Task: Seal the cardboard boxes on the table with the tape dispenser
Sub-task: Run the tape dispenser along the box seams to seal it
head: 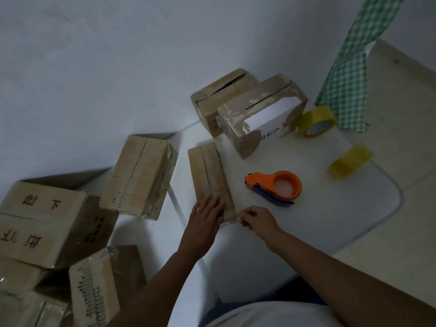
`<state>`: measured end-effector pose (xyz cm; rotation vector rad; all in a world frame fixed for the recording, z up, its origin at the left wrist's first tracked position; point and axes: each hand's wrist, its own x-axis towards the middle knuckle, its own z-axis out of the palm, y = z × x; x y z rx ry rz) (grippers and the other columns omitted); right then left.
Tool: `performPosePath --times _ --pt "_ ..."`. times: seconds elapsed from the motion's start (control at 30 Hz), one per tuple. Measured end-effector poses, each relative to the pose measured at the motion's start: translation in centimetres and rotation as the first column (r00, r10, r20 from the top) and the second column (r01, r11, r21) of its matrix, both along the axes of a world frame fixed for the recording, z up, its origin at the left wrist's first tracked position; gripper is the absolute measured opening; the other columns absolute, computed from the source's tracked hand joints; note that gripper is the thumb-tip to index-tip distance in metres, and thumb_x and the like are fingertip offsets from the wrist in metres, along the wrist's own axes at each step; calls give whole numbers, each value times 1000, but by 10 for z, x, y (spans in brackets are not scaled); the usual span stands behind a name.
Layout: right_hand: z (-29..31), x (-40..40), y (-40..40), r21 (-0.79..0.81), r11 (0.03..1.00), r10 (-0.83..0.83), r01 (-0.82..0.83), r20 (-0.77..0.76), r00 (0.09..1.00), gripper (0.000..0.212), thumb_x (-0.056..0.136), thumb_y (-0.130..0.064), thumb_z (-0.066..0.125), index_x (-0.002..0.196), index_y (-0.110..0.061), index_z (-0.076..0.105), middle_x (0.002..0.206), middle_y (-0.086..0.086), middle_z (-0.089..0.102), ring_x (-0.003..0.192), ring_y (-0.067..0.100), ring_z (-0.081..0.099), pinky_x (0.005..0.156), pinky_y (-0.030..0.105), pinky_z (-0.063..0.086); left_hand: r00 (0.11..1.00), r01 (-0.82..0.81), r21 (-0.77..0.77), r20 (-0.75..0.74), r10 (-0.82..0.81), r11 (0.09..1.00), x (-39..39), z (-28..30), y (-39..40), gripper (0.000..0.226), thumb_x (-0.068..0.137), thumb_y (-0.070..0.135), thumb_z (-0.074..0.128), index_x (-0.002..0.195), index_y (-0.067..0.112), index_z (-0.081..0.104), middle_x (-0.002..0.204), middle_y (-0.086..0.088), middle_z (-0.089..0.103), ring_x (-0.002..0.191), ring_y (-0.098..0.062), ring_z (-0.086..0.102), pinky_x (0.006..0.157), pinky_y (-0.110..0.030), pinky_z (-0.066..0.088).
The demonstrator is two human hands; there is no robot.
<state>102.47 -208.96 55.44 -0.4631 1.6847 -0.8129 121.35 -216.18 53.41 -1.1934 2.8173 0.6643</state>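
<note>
A narrow cardboard box (207, 171) lies on the white table (318, 208), its seam running away from me. My left hand (205, 220) rests flat with straight fingers on the box's near end. My right hand (254, 219) sits at the box's near right corner, fingertips pinching what looks like a tape end there. The orange tape dispenser (277, 186) lies on the table to the right of the box, and neither hand is on it. Two more cardboard boxes (224, 97) (264, 114) stand at the back of the table.
A yellow tape roll (316, 121) stands at the back right beside a green checked cloth (349, 74). A loose yellow tape piece (350, 160) lies near the table's right edge. Several taped boxes (141, 175) (44, 220) are piled to the left.
</note>
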Motion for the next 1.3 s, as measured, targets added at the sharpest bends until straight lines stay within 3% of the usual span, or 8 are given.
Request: performPosePath --times 0.13,0.27,0.6,0.7,0.8,0.9,1.03,1.3 --pt "-7 -1 3 -30 999 -28 26 -60 998 16 95 -19 59 90 -8 70 84 4 71 78 15 65 72 26 50 995 -26 58 -92 31 998 -15 3 1 66 102 56 19 146 13 42 162 1 23 150 -11 14 123 -35 20" --pt "-10 -6 4 -50 999 -9 5 -92 996 18 93 -21 61 83 -10 71 81 3 71 78 15 64 71 27 49 994 -13 63 -106 20 998 -14 -3 3 73 97 66 34 148 15 37 163 2 19 150 -12 15 120 -31 20" --pt "-21 -10 3 -55 998 38 -44 -110 993 16 93 -23 62 84 -13 71 86 3 71 82 15 63 71 26 48 999 23 -153 -18 -26 988 -12 -21 2 65 96 61 38 142 15 42 156 -5 34 143 -22 30 110 -41 34" --pt "-20 -11 4 -75 996 43 -54 -137 990 15 92 -24 62 84 -15 71 86 -2 71 80 11 63 68 20 47 999 40 -215 -2 -41 976 -14 -24 6 66 95 57 40 144 13 37 157 -6 32 145 -23 26 112 -42 33" --pt "-19 -12 6 -109 991 56 -75 -173 983 16 93 -24 62 83 -16 71 85 -6 71 80 5 62 68 16 45 998 57 -260 20 -54 964 -18 -22 12 67 94 48 55 146 10 34 158 -10 30 148 -27 24 117 -48 30" --pt "-19 -11 6 -141 985 70 -101 -214 974 14 93 -23 61 86 -15 70 86 -6 70 81 2 62 67 10 44 997 67 -267 45 -57 961 -18 -20 16 76 92 41 59 151 7 27 161 -15 23 151 -32 15 121 -49 21" --pt "-23 -7 3 -186 974 78 -126 -246 966 11 94 -18 59 87 -15 67 87 -3 69 83 7 63 70 13 45 997 76 -197 47 -68 977 -10 -20 18 76 97 42 50 156 7 18 165 -15 8 153 -28 2 124 -39 1" --pt "-38 6 2 -263 955 48 -134 -309 950 15 97 -16 55 83 -19 58 82 -3 61 78 10 58 69 23 46 994 100 -104 51 -95 990 -12 -15 17 87 93 27 64 157 7 8 165 -16 1 152 -32 -3 123 -41 -2"
